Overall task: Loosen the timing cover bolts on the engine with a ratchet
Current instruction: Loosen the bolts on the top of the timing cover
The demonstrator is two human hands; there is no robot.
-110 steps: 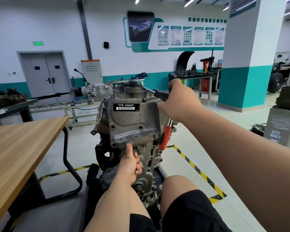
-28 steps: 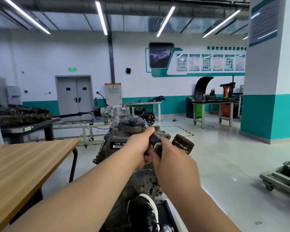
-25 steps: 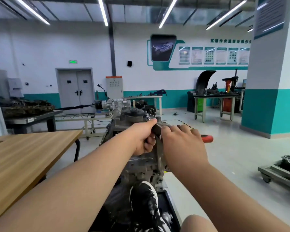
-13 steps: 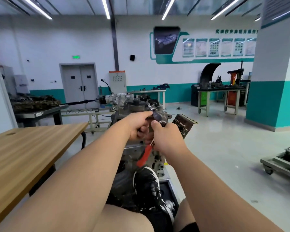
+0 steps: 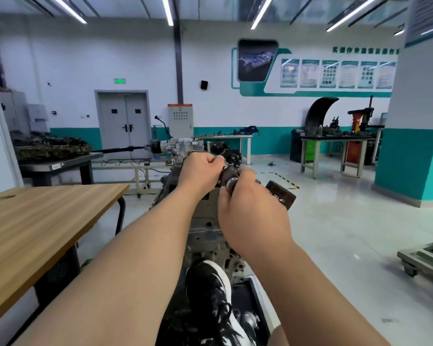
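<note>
The grey engine (image 5: 205, 233) stands upright in front of me, its timing cover largely hidden behind my forearms. My right hand (image 5: 250, 211) is closed around the ratchet (image 5: 231, 182). Only the ratchet's dark metal head shows, above my thumb; the red handle is hidden. My left hand (image 5: 201, 171) is a fist at the engine's top edge, pinching the head end of the ratchet against the cover. The bolt under the tool is out of sight. A dark rectangular part (image 5: 281, 194) sticks out to the right of my right hand.
My black-and-white shoe (image 5: 210, 290) rests against the engine's lower part. A wooden table (image 5: 35, 221) stands at the left. A low metal cart (image 5: 425, 260) is at the right, with a teal-and-white pillar (image 5: 415, 146) behind it. Workbenches (image 5: 335, 141) line the back wall.
Half a second ago the red handle hung down-left below my hands; now it is hidden behind my right hand. Both hands stay at the engine's top.
</note>
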